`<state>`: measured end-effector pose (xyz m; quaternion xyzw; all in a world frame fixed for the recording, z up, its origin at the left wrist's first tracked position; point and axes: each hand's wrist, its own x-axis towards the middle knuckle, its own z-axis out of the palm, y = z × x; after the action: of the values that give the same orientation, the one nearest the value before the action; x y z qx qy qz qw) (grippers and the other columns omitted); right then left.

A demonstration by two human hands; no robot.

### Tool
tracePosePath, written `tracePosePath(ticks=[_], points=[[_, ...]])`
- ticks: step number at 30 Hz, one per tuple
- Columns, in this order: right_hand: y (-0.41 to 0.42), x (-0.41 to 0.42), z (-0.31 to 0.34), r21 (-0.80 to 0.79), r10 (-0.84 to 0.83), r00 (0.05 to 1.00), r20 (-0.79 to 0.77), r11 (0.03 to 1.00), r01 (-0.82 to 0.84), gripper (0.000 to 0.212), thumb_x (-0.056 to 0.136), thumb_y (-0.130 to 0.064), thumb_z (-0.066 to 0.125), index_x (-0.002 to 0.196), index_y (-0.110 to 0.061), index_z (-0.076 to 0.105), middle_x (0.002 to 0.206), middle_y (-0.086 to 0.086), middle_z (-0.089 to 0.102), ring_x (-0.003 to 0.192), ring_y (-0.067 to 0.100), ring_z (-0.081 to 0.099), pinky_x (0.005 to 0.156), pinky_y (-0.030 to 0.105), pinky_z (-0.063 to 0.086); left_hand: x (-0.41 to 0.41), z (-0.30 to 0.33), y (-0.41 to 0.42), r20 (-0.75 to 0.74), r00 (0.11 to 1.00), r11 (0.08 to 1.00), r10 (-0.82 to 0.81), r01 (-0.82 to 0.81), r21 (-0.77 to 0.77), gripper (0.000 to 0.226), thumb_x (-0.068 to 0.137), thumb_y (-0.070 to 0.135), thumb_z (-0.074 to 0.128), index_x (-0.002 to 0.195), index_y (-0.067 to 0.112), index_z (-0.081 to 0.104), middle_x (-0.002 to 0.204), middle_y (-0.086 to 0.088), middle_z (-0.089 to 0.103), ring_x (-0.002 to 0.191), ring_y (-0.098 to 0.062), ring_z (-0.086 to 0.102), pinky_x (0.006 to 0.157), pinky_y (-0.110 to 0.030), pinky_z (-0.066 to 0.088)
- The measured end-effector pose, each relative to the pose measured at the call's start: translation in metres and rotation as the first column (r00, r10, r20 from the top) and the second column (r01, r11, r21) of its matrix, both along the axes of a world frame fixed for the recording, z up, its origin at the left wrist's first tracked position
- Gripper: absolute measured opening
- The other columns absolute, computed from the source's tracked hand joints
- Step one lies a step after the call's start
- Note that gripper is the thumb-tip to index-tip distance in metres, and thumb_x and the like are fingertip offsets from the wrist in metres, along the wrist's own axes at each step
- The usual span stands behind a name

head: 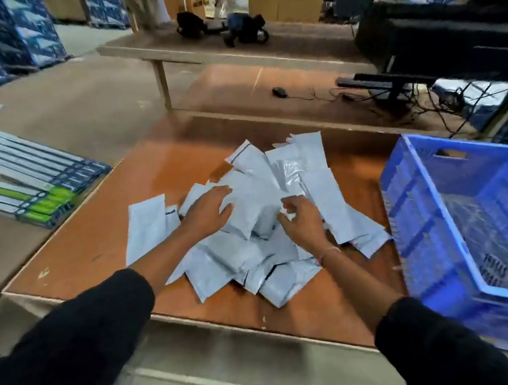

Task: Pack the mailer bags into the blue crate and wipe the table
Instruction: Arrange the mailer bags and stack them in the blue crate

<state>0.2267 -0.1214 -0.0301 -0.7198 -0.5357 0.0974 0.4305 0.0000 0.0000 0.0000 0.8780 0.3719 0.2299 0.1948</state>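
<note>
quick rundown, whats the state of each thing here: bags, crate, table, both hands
mailer bags: loose heap on the table, none packed yet
blue crate: upright at the table's right edge, open-topped, only a clear liner showing inside
table: bare orange top around the heap, not yet wiped
left hand: flat on the heap, fingers spread
right hand: on the heap, fingers curled, grip unclear
</note>
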Motion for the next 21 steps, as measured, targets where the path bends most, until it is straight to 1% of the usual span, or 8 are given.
tracePosePath(ticks=[2,5,7,9,12,16,18,21], points=[[0.012,-0.010,-0.003,0.009,-0.009,0.999,0.035,1.000,0.009,0.042,0.083,-0.029,0.074,0.118,-0.006,0.067,0.110,0.012,0.064,0.099,0.026,0.064,0.087,0.041,0.054,-0.009,-0.006,0.011,0.011,0.999,0.999,-0.034,0.034,0.010,0.042,0.100,0.016,0.064,0.139,0.003,0.059,0.144,-0.016,0.059,0.135,-0.033,0.055,0.112,-0.036,0.039],[0.029,-0.020,-0.006,-0.093,-0.075,0.996,0.043,0.993,0.079,0.049,0.081,-0.022,0.080,0.123,-0.002,0.064,0.117,0.019,0.059,0.109,0.034,0.060,0.095,0.033,0.045,-0.018,-0.015,0.029,-0.046,0.998,0.999,-0.046,0.047,0.009,0.039,0.100,0.016,0.064,0.137,0.004,0.062,0.142,-0.014,0.061,0.133,-0.031,0.056,0.108,-0.023,0.032],[0.038,-0.020,-0.007,-0.147,-0.130,0.991,0.037,0.980,0.135,0.057,0.081,-0.021,0.081,0.131,-0.003,0.059,0.127,0.021,0.052,0.119,0.034,0.053,0.100,0.033,0.040,-0.019,-0.016,0.044,-0.057,0.995,0.997,-0.076,0.076,0.007,0.037,0.100,0.015,0.064,0.135,0.005,0.063,0.140,-0.014,0.063,0.129,-0.032,0.059,0.105,-0.024,0.036],[0.046,-0.020,-0.008,-0.191,-0.189,0.982,0.010,0.964,0.188,0.060,0.081,-0.022,0.080,0.133,-0.004,0.056,0.132,0.021,0.049,0.122,0.033,0.050,0.100,0.029,0.038,-0.019,-0.015,0.059,-0.085,0.989,0.993,-0.118,0.117,-0.014,0.036,0.099,0.014,0.064,0.134,0.005,0.064,0.137,-0.015,0.064,0.123,-0.033,0.062,0.105,-0.032,0.044],[0.054,-0.018,-0.009,-0.219,-0.220,0.972,-0.076,0.955,0.199,0.044,0.082,-0.017,0.078,0.122,-0.004,0.064,0.123,0.016,0.062,0.111,0.030,0.061,0.085,0.023,0.042,-0.011,-0.010,0.072,-0.152,0.966,0.978,-0.210,0.209,-0.022,0.035,0.099,0.015,0.066,0.132,0.004,0.064,0.131,-0.015,0.066,0.118,-0.033,0.063,0.100,-0.037,0.047],[0.056,-0.011,-0.010,-0.185,-0.238,0.947,-0.217,0.962,0.199,0.014,0.080,-0.015,0.075,0.092,-0.007,0.075,0.083,0.006,0.070,0.084,0.030,0.069,0.073,0.042,0.058,0.000,-0.011,0.086,-0.100,0.960,0.965,-0.263,0.264,-0.005,0.033,0.099,0.020,0.066,0.130,0.008,0.066,0.130,-0.011,0.067,0.114,-0.028,0.065,0.097,-0.034,0.049],[0.053,-0.008,-0.005,-0.145,-0.236,0.934,-0.267,0.968,0.203,0.009,0.082,-0.013,0.075,0.090,-0.008,0.074,0.072,-0.002,0.065,0.073,0.022,0.064,0.069,0.038,0.055,0.006,-0.009,0.094,-0.076,0.959,0.962,-0.271,0.273,0.017,0.032,0.099,0.021,0.067,0.129,0.009,0.067,0.130,-0.010,0.067,0.115,-0.027,0.064,0.095,-0.030,0.048],[0.045,-0.004,0.012,-0.066,-0.231,0.920,-0.317,0.973,0.221,0.005,0.089,-0.012,0.072,0.093,-0.011,0.072,0.084,-0.003,0.067,0.073,0.006,0.063,0.067,0.030,0.052,0.018,-0.002,0.111,-0.047,0.951,0.951,-0.305,0.307,0.032,0.040,0.095,0.020,0.072,0.133,0.010,0.064,0.137,-0.011,0.063,0.127,-0.030,0.058,0.107,-0.039,0.047]])
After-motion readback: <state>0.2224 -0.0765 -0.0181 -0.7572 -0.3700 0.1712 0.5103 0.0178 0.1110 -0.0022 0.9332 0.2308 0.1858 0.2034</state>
